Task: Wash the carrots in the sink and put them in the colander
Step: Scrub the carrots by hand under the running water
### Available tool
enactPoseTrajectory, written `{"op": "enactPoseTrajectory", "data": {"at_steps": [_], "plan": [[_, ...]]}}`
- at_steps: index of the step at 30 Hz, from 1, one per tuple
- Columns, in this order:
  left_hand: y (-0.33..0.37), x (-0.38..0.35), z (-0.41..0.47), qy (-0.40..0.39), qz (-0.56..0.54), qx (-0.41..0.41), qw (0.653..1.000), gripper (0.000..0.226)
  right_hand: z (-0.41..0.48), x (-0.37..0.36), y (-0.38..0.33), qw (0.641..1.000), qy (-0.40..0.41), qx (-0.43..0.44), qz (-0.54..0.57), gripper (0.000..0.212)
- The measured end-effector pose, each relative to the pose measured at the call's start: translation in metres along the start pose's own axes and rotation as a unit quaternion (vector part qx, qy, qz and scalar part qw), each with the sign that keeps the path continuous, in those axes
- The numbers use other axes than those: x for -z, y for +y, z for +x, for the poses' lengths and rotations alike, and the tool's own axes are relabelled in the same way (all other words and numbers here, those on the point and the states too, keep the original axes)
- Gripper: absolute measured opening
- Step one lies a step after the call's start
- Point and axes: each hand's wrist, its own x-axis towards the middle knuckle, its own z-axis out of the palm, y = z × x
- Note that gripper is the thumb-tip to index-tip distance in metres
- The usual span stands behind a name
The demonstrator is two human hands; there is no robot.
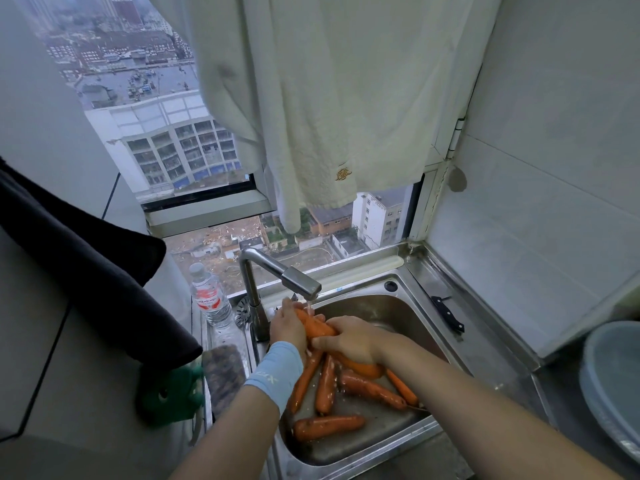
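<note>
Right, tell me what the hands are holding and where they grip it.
Both hands hold one carrot under the faucet: the left hand wraps its upper end, the right hand its lower part.

Cut off by the right edge: grey-blue basin, only its left part showing. Hidden under the right hand: lower end of the held carrot and tops of carrots in the sink. Blade of the black-handled knife indistinct against steel. Bottle label too small to read.
</note>
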Motion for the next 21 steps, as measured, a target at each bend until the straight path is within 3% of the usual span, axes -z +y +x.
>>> {"op": "enactPoseTrajectory", "data": {"at_steps": [3, 5, 10, 14, 17, 19, 21], "plan": [[0.001, 0.008, -0.011, -0.120, -0.058, 0.049, 0.990, 0.018, -0.001, 0.006, 0.007, 0.997, -0.008, -0.023, 0.074, 0.027], [-0.003, 0.010, -0.014, -0.166, -0.038, 0.046, 0.984, 0.028, -0.003, 0.009, 0.008, 0.994, -0.016, -0.026, 0.104, 0.030], [-0.006, 0.000, -0.003, -0.030, 0.059, 0.022, 0.998, 0.019, -0.002, 0.002, 0.005, 0.999, -0.015, -0.004, 0.045, 0.032], [0.007, -0.002, 0.007, 0.037, 0.023, 0.042, 0.998, 0.036, 0.003, -0.002, 0.006, 0.999, -0.009, 0.006, 0.031, 0.032], [0.014, 0.002, -0.003, -0.043, -0.072, 0.105, 0.991, 0.023, 0.005, 0.003, 0.012, 0.998, -0.014, -0.007, 0.053, 0.026], [0.011, 0.007, -0.012, -0.129, -0.052, 0.102, 0.985, 0.025, 0.006, 0.007, 0.014, 0.996, -0.022, -0.023, 0.085, 0.026], [0.001, 0.010, -0.012, -0.147, 0.003, 0.084, 0.986, 0.023, 0.006, 0.008, 0.014, 0.992, -0.039, -0.042, 0.116, 0.033]]}}
